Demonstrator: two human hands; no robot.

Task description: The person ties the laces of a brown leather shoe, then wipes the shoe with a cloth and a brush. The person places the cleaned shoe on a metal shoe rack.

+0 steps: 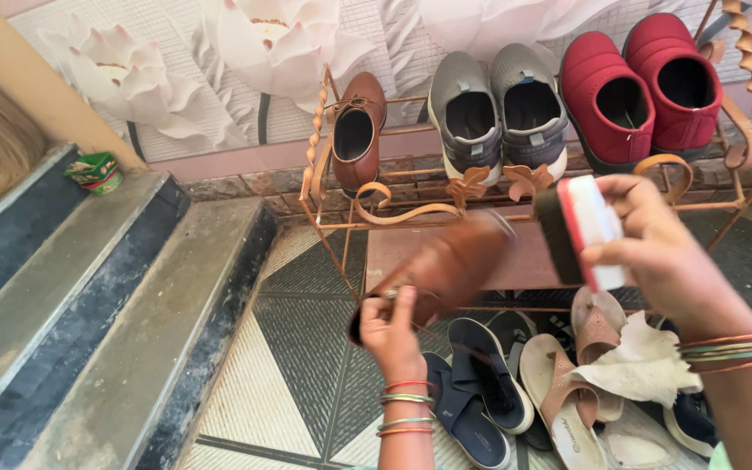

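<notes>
Left hand grips brown shoe; right hand clasps shoe brush.

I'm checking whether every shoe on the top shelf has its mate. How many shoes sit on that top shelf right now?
5. One brown leather shoe stands alone at the left, two grey slip-ons sit in the middle, and two red shoes at the right. The left hand holds another brown shoe off the shelf.

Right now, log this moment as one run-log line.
left hand: holds brown shoe | right hand: holds shoe brush beside it, apart | shoe rack: one brown shoe, grey pair, red pair
</notes>
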